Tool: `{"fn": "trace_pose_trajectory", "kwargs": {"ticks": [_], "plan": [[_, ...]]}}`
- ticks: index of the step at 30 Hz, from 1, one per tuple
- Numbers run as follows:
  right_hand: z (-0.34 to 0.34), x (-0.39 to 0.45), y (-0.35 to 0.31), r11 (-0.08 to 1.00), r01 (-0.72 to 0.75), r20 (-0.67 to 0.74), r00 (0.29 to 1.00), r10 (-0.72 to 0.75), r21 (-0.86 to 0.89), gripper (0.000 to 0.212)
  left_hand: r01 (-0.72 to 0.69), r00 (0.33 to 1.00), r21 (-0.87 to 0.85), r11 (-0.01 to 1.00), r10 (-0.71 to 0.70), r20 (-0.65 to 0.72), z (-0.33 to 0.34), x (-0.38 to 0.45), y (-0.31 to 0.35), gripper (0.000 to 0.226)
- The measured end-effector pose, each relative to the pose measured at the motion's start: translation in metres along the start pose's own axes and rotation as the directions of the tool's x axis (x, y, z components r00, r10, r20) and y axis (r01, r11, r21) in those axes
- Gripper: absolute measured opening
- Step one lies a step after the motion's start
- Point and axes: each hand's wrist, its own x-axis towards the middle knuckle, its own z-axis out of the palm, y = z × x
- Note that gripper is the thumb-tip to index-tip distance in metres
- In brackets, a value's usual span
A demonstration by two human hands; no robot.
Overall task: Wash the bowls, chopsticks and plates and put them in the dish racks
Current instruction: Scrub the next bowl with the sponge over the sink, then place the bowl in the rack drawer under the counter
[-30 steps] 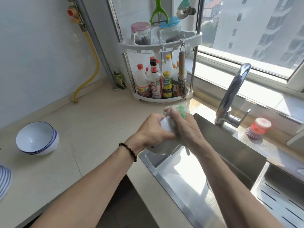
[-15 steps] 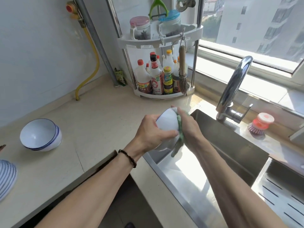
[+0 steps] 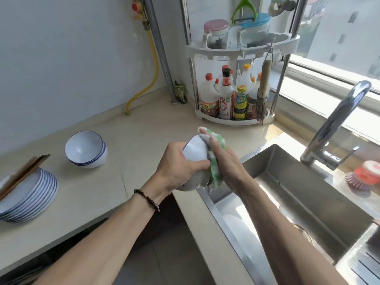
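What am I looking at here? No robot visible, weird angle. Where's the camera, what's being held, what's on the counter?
There is no machine here: a person washes dishes with bare hands. The single wide-angle camera sits on the person's head and looks forward and down, so both forearms reach in from the bottom edge.

The left hand, with a dark bead bracelet on its wrist, grips a white bowl tilted on its side. The right hand presses a green and white cloth against the bowl, above the near corner of the steel sink.

On the beige counter to the left wait stacked blue-rimmed bowls and a stack of plates with chopsticks resting on top. In the corner stands a rack of sauce bottles. Beside the faucet lies a red dish brush.
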Motion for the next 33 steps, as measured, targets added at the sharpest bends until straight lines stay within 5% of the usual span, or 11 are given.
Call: {"fn": "trace_pose_trajectory", "kwargs": {"ticks": [3,6,8,11,17,23,26,31,33], "plan": [[0.021,0.008,0.008,0.943,-0.145,-0.005,0.988,0.154,0.301,0.049,0.06,0.983,-0.355,0.933,-0.118,-0.143,-0.025,-0.016,-0.007,0.04],[0.072,-0.008,0.013,0.963,-0.102,-0.007,0.994,0.107,0.251,0.037,0.062,0.858,-0.668,0.741,-0.382,-0.344,-0.049,-0.018,-0.02,0.033],[0.111,-0.02,0.025,0.993,-0.012,0.023,1.0,0.009,0.117,0.038,0.01,0.774,-0.692,0.722,-0.444,-0.452,-0.07,-0.021,-0.03,0.024],[0.159,-0.029,0.033,0.997,0.044,0.113,0.993,-0.036,-0.069,0.065,-0.035,0.751,-0.644,0.764,-0.405,-0.521,-0.107,-0.043,-0.047,0.019],[0.254,-0.061,0.048,0.998,0.024,0.225,0.974,-0.008,-0.065,0.04,-0.067,0.713,-0.614,0.787,-0.393,-0.581,-0.184,-0.102,-0.1,0.014],[0.344,-0.088,0.07,0.982,-0.049,0.14,0.987,0.075,-0.181,0.077,-0.002,0.801,-0.526,0.851,-0.313,-0.51,-0.25,-0.176,-0.151,0.018],[0.391,-0.109,0.075,0.94,0.164,0.307,0.949,-0.068,-0.299,0.059,0.068,0.857,-0.459,0.886,-0.288,-0.427,-0.284,-0.211,-0.173,0.01],[0.438,-0.1,0.09,0.946,0.016,0.422,0.897,0.129,-0.322,0.041,0.118,0.929,-0.286,0.951,-0.207,-0.306,-0.328,-0.269,-0.202,0.02],[0.46,-0.109,0.099,0.914,0.088,0.501,0.855,0.135,-0.395,0.036,0.139,0.93,-0.27,0.953,-0.219,-0.295,-0.343,-0.283,-0.215,0.019]]}}
